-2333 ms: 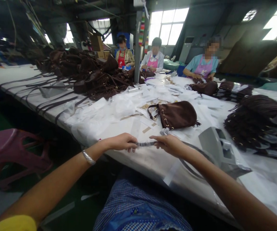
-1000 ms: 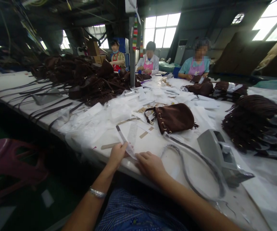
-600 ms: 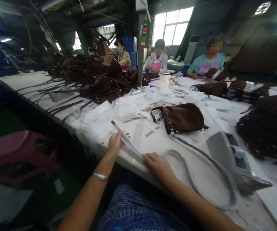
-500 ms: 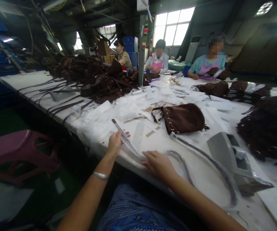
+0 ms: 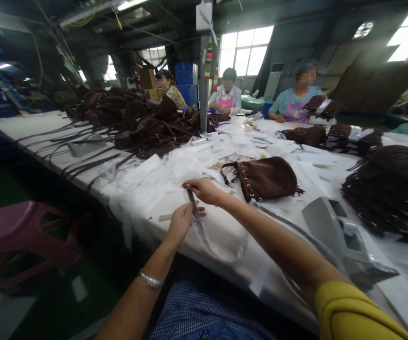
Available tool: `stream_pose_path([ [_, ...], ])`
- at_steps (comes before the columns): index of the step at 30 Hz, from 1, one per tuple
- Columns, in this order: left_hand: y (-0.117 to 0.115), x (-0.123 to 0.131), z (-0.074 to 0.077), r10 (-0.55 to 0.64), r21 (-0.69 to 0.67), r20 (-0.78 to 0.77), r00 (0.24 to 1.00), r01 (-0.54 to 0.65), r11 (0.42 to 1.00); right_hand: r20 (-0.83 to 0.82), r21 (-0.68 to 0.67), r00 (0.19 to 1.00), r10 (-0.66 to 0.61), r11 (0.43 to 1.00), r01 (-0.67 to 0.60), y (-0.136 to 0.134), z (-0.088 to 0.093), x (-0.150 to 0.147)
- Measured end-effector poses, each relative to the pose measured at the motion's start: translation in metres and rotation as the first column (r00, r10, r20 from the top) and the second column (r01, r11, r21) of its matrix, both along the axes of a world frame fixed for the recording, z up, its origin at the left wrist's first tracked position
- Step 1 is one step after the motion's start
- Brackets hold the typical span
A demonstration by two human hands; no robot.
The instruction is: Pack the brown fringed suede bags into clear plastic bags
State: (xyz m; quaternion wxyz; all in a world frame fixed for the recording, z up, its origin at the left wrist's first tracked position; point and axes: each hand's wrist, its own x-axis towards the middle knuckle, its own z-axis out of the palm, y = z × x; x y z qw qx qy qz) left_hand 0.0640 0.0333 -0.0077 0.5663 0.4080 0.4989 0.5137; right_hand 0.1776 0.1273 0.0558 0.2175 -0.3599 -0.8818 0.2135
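A dark bag strap (image 5: 194, 210), partly covered in thin whitish wrapping, runs up between my hands at the table's front edge. My left hand (image 5: 182, 222) is closed around it, some fingertips showing beyond the strap. Just above, my right hand (image 5: 201, 190) pinches the strap's upper end. The lower part curves down and right in a loop of pale wrapping over the table. Behind my right forearm lies a brown drawstring bag (image 5: 269, 179) on its side, with gold eyelets and a short buckled strap.
A grey tape dispenser (image 5: 326, 222) stands at right, beside a heap of brown fringed bags (image 5: 390, 189). Brown bags (image 5: 143, 123) pile up at back left, straps trailing. Loose white wrapping (image 5: 179, 165) covers mid-table. A pole (image 5: 204, 85) rises there; several people sit beyond. A pink stool (image 5: 23, 236) stands left.
My right hand has moved up and left from the strap's lower part to its upper end. The left hand has shifted slightly right and down. A white strip now hangs at the table's front edge.
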Motion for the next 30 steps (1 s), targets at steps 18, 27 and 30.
stream_pose_path([
  [18,0.024,-0.021,-0.009,0.046,0.284,-0.726,0.686,0.237,0.929,0.457,0.227,0.883,-0.109,0.974,0.003,-0.023,-0.016,0.055],
  [27,0.025,-0.021,-0.013,0.066,0.174,-0.948,0.311,0.332,0.927,0.368,0.108,0.876,-0.312,0.95,0.292,-0.052,-0.059,0.075],
  [30,0.035,-0.011,-0.012,0.076,0.189,-0.942,0.327,0.332,0.924,0.25,-0.052,0.917,-0.311,0.941,0.333,-0.053,-0.064,0.076],
])
